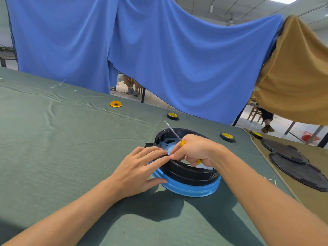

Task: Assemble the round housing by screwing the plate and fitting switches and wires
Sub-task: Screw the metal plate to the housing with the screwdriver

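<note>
The round black housing (188, 173) with a blue band round its base lies on the green cloth in front of me. A light blue plate (170, 148) shows inside it. My right hand (197, 150) grips a yellow-handled screwdriver (182, 143), its metal shaft pointing up and away to the left. My left hand (140, 167) rests on the housing's near-left rim with fingers straight, fingertips meeting my right hand's fingertips. What the fingertips hold between them is hidden.
Two black tape rolls with yellow cores (172, 115) (227, 136) lie behind the housing, a third (256, 134) at the right. A yellow dish (115, 104) lies farther back. Black round lids (298, 166) lie on the brown cloth at right. Blue curtain (159, 50) hangs behind.
</note>
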Demonstrator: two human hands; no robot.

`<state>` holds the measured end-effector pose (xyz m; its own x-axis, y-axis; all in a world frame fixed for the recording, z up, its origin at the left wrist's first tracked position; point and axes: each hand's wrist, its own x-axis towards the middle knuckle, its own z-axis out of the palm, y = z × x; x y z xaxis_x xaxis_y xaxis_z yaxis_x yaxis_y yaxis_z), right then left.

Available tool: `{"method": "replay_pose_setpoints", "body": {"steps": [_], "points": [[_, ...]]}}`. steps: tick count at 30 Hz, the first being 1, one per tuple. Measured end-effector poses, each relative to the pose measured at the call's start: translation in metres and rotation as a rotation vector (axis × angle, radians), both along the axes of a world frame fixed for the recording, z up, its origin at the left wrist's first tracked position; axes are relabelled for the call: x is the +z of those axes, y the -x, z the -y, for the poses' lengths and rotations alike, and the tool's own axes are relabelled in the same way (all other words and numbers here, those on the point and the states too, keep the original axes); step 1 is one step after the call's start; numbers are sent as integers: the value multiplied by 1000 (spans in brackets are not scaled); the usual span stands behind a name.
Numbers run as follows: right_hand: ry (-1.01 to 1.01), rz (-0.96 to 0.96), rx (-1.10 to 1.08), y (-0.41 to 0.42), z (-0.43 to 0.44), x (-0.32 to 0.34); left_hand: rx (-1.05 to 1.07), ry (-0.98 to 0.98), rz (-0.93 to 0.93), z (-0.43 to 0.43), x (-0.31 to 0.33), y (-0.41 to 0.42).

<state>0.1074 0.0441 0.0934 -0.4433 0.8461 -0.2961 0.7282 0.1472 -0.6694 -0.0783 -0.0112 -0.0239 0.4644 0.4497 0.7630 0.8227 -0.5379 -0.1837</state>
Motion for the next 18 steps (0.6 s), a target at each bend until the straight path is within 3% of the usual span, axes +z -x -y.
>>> {"method": "replay_pose_setpoints", "body": {"steps": [7,15,18], "points": [[-259,356,165,-20,19,9,-15,146,-6,-2,-2,1],[-562,513,218,-17,36,-7,-44,159,35,5,-1,-5],[-500,471,242,-22,38,-7,-50,138,19,10,-1,-6]]}}
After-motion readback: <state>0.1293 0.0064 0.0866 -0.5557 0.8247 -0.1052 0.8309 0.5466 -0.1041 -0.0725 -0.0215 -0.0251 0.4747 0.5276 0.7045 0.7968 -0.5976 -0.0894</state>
